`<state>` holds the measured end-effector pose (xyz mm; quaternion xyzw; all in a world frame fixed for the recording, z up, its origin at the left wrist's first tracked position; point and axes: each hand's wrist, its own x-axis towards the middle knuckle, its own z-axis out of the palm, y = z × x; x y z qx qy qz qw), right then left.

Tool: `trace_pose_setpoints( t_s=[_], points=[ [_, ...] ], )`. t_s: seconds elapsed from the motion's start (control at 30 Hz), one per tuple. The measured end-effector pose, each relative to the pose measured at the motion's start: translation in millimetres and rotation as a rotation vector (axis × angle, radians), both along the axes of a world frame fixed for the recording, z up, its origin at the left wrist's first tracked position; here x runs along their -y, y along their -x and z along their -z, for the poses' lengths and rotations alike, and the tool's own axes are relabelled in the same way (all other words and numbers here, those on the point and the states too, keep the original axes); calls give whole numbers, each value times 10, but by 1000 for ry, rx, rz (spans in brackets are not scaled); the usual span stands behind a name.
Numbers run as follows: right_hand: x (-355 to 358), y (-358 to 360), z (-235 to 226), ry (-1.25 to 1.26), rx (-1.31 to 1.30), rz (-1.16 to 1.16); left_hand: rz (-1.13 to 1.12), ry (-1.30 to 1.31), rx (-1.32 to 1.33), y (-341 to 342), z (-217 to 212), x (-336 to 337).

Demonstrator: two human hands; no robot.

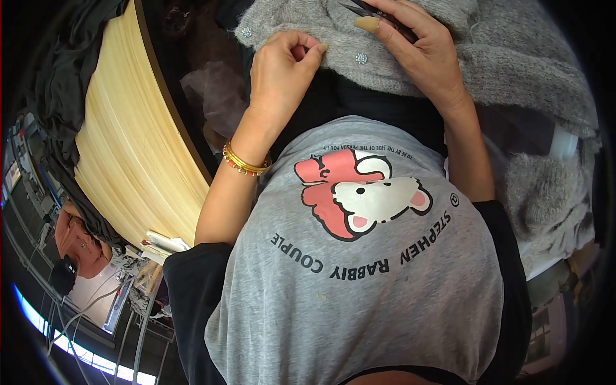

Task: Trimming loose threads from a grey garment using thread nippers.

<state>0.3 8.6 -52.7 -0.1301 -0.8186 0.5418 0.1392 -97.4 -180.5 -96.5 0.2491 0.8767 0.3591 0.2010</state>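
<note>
A fuzzy grey knit garment (423, 9) lies across my lap at the top of the view, with sparkly round buttons (361, 58) along its edge. My left hand (282, 74) is closed at this edge, thumb and forefinger pinching the knit between two buttons. Dark pointed thread snips (384, 18) sit in my right hand (427, 54), their tips pointing left above the knit. A tan cap or long nail shows on my right thumb. Part of the snips is hidden by the fingers.
To the left stands a light wooden table (128, 128) with dark cloth (61, 96) hanging along its far side. More grey knit (545, 192) is heaped at my right. Another person (80, 240) in a reddish top is at the far left, near metal frames and cables.
</note>
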Motion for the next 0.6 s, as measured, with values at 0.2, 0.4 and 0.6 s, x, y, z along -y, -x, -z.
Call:
trace_pose_setpoints(
  t_s=[0.2,0.4,0.6],
  points=[
    [-48,-52,128,-5,0,2,-78,-91,210,-2,-36,95],
    [-32,-52,117,-7,20,-27,-14,-81,24,-38,-76,41],
    [-25,-60,137,21,47,-22,50,-53,-44,-73,-115,17]
  ],
)
